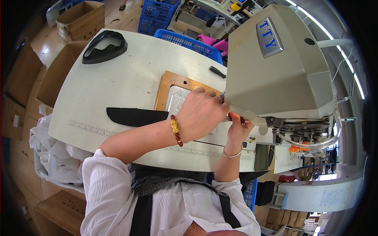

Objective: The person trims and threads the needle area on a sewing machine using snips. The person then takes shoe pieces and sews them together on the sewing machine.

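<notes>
Head view: my left hand [202, 112] and right hand [238, 131] work close together at the near side of a beige sewing machine [275, 74], fingers bent inward. Whether they touch each other, or clamp on anything, I cannot tell; my left hand and the machine block the spot, where a reddish glow lights my right fingertips. A red-beaded bracelet [175, 130] with a gold charm circles my left wrist, a silver bangle [232, 153] my right.

Partly covered by my left hand, an orange-brown board [161, 92] lies on the white tabletop [134, 59], framing a silver metal plate [175, 98]. Just left of it a flat black piece [132, 117], rounded at one end, stretches to beside my left wrist. A small black-handled tool [217, 72] rests beyond the board, near the machine, and a black curved band [104, 59] sits at the far left corner, well apart from my hands. Ruler markings run along the tabletop's near side.

Around the workplace stand an open cardboard box [80, 21] and a blue crate [189, 42], with a white plastic bag [55, 153] by the left edge.
</notes>
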`<state>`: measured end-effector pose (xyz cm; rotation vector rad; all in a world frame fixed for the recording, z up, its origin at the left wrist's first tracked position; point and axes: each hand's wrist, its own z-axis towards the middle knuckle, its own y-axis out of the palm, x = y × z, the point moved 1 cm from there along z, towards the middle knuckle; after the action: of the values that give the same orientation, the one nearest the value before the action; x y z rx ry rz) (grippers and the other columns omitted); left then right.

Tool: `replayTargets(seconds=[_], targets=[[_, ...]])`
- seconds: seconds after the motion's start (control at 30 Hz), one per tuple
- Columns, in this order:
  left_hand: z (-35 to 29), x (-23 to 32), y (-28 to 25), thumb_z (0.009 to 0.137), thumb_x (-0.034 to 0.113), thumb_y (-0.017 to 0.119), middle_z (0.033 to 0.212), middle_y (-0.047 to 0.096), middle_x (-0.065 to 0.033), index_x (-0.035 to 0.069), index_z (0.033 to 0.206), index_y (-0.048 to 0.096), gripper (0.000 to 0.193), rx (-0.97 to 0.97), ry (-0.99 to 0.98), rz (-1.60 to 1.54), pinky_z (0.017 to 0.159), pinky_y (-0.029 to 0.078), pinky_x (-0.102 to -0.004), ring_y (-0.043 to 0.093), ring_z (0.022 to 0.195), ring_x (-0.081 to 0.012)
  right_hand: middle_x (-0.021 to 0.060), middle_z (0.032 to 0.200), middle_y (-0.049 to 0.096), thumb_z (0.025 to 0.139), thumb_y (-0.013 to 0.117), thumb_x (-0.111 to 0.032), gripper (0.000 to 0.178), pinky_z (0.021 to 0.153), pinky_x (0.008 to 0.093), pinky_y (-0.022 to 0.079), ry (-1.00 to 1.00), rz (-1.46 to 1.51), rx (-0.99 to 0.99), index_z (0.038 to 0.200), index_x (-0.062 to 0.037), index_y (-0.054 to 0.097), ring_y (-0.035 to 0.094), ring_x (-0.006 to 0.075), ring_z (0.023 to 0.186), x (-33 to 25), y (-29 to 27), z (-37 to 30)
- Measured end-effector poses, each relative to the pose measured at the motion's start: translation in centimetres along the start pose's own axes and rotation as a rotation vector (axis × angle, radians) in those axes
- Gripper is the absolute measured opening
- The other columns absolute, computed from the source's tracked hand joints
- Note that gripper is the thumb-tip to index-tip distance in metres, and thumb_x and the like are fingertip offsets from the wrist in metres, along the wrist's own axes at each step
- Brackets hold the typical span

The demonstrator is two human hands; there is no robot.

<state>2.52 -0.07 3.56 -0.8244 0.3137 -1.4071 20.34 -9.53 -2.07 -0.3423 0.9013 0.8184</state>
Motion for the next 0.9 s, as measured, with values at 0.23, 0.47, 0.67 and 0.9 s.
replayTargets(seconds=[0.23,0.47,0.67,0.9], targets=[[0.1,0.1,-0.1,0.08,0.016,0.071,0.076,0.069,-0.01,0.0,0.088,0.065,0.019,-0.014,-0.008,0.022,0.067,0.05,-0.0374,0.07,0.075,-0.026,0.0009,0.089,0.07,0.08,0.075,0.005,0.021,0.071,0.0234,0.051,-0.016,0.005,0.01,0.099,-0.0034,0.07,0.063,0.009,0.077,0.0,0.0,0.0],[0.0,0.0,-0.1,0.079,0.016,0.071,0.077,0.069,-0.0094,0.001,0.088,0.067,0.018,0.016,0.012,0.022,0.068,0.05,-0.0373,0.07,0.078,-0.025,0.0027,0.092,0.07,0.08,0.073,0.01,0.022,0.072,0.0256,0.053,-0.009,0.008,-0.002,0.097,-0.0036,0.071,0.065,0.0114,0.08,-0.3,0.1,0.1],[0.0,0.0,-0.1,0.078,0.016,0.072,0.077,0.069,-0.0095,0.001,0.088,0.067,0.018,0.005,0.006,0.023,0.068,0.05,-0.0372,0.07,0.078,-0.025,0.0035,0.093,0.07,0.08,0.073,0.01,0.024,0.072,0.0261,0.054,0.024,0.035,0.011,0.099,-0.0038,0.071,0.065,0.0125,0.08,0.5,-0.4,0.1],[0.1,0.1,-0.1,0.078,0.015,0.072,0.077,0.069,-0.0097,0.001,0.087,0.066,0.018,0.0,-0.006,0.02,0.068,0.05,-0.0372,0.07,0.078,-0.0252,-0.0003,0.095,0.069,0.082,0.081,-0.004,0.033,0.071,0.02,0.047,-0.037,-0.021,-0.031,0.111,-0.0037,0.066,0.059,0.0059,0.08,0.9,-0.5,0.2]])
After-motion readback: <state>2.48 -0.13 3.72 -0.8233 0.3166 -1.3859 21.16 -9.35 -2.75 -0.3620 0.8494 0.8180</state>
